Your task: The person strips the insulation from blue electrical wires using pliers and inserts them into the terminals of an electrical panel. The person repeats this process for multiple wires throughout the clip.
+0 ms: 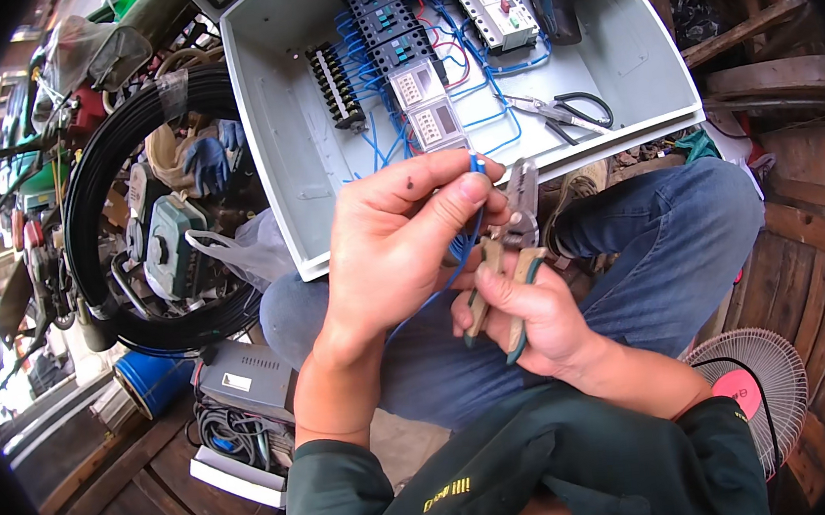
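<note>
Grey enclosure [305, 169] w/ breakers [390, 21], blue wiring [493, 116], pliers [562, 109] inside.

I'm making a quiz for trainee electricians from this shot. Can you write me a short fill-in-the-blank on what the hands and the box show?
1. The left hand pinches a thin ____ wire.
2. The right hand grips a wire ____ by its handles.
3. The grey box rests on the person's ____.
4. Loose pliers lie ____ the box.

Missing words: blue; stripper; lap; inside
</note>
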Tool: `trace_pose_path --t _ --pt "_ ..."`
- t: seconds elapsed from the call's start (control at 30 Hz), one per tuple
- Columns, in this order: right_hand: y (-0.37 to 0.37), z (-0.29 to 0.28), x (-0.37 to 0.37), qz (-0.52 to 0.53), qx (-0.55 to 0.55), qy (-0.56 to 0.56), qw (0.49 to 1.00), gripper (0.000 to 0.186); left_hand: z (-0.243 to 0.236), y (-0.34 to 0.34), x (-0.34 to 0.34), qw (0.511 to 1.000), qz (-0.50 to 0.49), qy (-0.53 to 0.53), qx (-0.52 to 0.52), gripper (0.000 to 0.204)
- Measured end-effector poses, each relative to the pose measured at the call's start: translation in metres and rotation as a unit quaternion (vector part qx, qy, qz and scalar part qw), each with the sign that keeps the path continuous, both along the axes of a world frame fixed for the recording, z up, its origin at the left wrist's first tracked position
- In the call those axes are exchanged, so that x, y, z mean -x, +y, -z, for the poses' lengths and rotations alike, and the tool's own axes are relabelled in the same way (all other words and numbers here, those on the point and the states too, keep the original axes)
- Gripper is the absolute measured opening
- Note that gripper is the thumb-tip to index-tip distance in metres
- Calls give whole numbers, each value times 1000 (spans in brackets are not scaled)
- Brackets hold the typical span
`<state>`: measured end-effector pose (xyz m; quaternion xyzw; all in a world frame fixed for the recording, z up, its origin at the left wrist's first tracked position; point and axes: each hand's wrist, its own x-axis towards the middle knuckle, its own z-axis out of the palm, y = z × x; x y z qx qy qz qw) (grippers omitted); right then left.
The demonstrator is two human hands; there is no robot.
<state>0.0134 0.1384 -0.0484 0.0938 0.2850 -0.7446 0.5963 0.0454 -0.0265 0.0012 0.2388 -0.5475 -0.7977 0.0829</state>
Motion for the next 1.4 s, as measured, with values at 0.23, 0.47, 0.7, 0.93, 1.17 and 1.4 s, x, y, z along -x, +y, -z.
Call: trace_pose_path --t 0.23,0.47,0.7,0.93,1.17,1.4 --pt "0 8 -12 2 -32 12 999 23 2 0 1 1000 24 3 -7 23" --pt "-3 1 -10 -3 -20 22 1000 21 1 4 2 998 47 15 -41 24" --pt "-6 0 -6 -8 -4 60 998 21 9 8 3 994 36 64 -82 23" --pt "9 -9 14 -29 -128 247 960 31 16 -12 9 977 -32 116 -175 26" --pt "44 -15 77 -318 -172 518 775 45 21 -49 16 975 69 107 -183 28" --pt "27 -13 86 -404 -145 541 724 45 30 -37 42 978 142 5 -153 32"
